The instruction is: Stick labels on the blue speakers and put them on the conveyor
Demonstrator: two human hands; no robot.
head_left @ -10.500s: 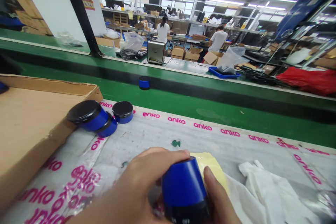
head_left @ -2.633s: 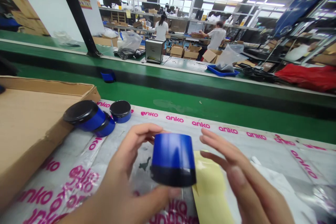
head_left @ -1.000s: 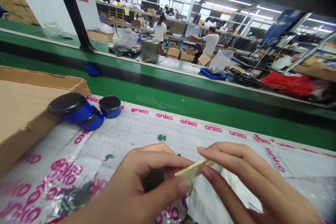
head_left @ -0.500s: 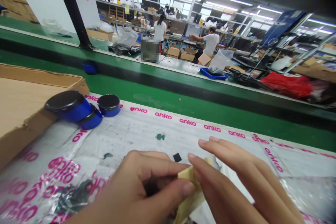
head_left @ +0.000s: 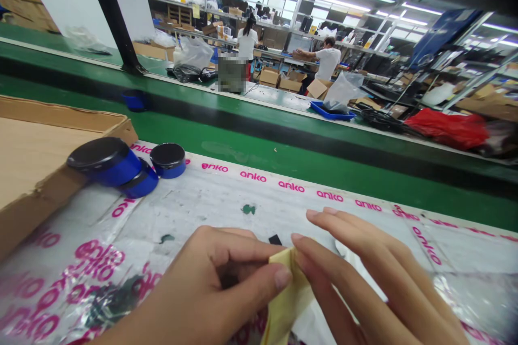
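Now your left hand (head_left: 210, 280) and right hand (head_left: 368, 275) pinch a yellow sheet (head_left: 288, 296); blue cylinders (head_left: 106, 164) sit beside the cardboard tray (head_left: 48, 140), at left.

Sheet (head_left: 288, 296): pale yellow, plain
Small square piece (head_left: 275, 239): black
Round cases (head_left: 104, 161): glossy blue bands, black tops
Plastic cover (head_left: 194, 199): translucent whitish, repeating magenta "anko" print, dark green smudges
Conveyor belt (head_left: 283, 159): bright green, black band along it
Cardboard tray (head_left: 36, 156): tan
Bag (head_left: 447, 129): vivid red
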